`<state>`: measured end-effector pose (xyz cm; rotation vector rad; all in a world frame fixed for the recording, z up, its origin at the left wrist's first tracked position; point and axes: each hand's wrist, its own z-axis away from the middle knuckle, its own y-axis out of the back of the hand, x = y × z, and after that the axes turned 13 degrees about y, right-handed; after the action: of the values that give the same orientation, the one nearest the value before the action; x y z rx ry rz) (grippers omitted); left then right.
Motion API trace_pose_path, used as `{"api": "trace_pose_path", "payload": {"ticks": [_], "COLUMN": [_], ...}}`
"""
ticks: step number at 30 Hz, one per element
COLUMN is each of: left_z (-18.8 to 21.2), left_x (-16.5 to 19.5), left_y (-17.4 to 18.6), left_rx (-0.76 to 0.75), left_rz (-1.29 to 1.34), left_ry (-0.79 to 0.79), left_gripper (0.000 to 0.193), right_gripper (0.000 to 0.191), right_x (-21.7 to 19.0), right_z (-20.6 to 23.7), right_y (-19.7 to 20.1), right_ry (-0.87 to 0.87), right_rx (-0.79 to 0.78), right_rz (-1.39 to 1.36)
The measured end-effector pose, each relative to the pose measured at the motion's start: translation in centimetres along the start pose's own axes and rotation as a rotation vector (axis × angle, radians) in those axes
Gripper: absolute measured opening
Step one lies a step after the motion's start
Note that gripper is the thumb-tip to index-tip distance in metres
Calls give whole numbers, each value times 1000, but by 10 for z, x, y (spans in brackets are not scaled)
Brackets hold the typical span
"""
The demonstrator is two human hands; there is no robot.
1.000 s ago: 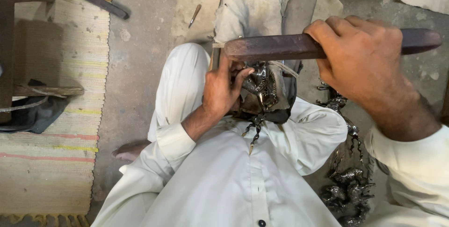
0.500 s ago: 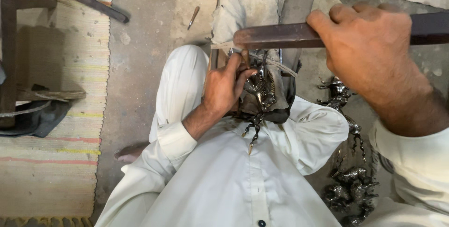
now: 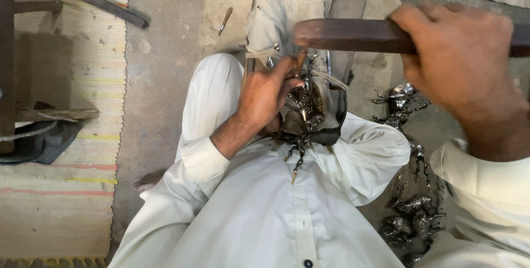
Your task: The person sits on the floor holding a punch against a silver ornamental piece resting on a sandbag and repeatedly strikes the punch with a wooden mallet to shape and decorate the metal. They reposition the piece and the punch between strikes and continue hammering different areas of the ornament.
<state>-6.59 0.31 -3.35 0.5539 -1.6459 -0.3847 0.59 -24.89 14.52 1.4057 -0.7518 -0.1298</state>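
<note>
My right hand (image 3: pixel 461 61) grips a long dark wooden bar (image 3: pixel 353 35), held level above my lap. Below its left end, my left hand (image 3: pixel 268 94) pinches a thin metal tool (image 3: pixel 300 63) upright against a small shiny metal figure (image 3: pixel 303 113). The figure rests on a dark pad over a cloth-wrapped block (image 3: pixel 290 3) between my knees. Thin spiky metal legs (image 3: pixel 296 157) of the figure hang down over my white shirt.
Several finished shiny metal figures (image 3: pixel 411 213) lie heaped on the floor at my right knee. A striped woven mat (image 3: pixel 61 190) covers the left floor, with a dark wooden stool frame (image 3: pixel 8 69) on it. Flat metal files (image 3: pixel 110 5) and a small awl (image 3: pixel 224 20) lie on the concrete.
My right hand has lifted the wooden bar higher and closer to the camera, shifting it right. My left hand stays on the tool and figure.
</note>
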Motion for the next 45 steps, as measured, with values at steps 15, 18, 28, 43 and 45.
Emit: {"api": "trace_pose_path", "payload": {"ticks": [15, 18, 28, 43, 45], "left_z": [-54, -59, -62, -68, -66], "left_x": [11, 17, 19, 13, 13], "left_y": [9, 5, 5, 13, 14], "left_rx": [-512, -522, -598, -579, -564], "left_rz": [-142, -179, -212, -154, -157], "left_ry": [-169, -233, -364, -388, -353], "left_gripper": [33, 41, 43, 44, 45], "right_gripper": [24, 28, 35, 26, 27], "right_x": [-24, -37, -79, -75, -70], "right_z": [66, 78, 101, 104, 102], "right_y": [-65, -78, -112, -118, -114], "right_ry": [-325, -552, -773, -578, -685], "right_rx": [-31, -51, 321, 242, 291], "right_rz": [-405, -619, -1081, -587, -694]}}
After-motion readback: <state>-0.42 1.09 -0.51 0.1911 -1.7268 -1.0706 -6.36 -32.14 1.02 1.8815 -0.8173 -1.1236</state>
